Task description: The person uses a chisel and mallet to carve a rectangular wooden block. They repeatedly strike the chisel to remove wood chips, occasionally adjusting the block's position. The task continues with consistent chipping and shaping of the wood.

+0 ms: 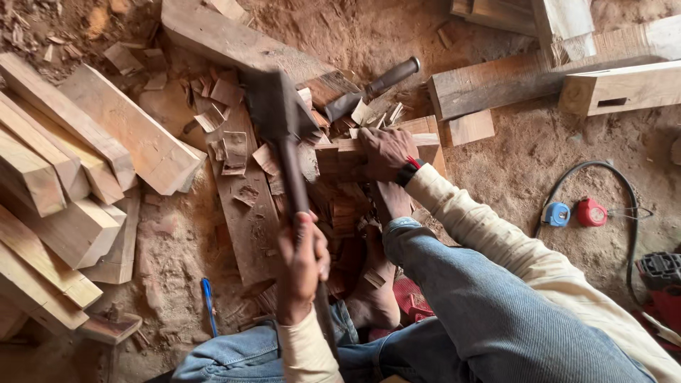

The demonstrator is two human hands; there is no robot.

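Note:
My left hand (301, 264) is shut around the long dark handle of an axe-like tool (277, 113). Its blurred metal head hangs over the plank (245, 213) and the wood chips. My right hand (386, 151) presses down on a short reddish wood block (339, 154), just right of the tool head. My bare feet (376, 284) rest among the chips below the block. I sit low in blue jeans and a cream long-sleeved shirt.
Sawn timber lengths (64, 184) are stacked at the left. A dark-handled chisel (383, 79) lies behind the block. Beams (567, 78) cross the top right. A blue pen (208, 305), blue (557, 214) and red (591, 211) tape measures, a black cable and a red power tool (660, 280) lie on the sawdust floor.

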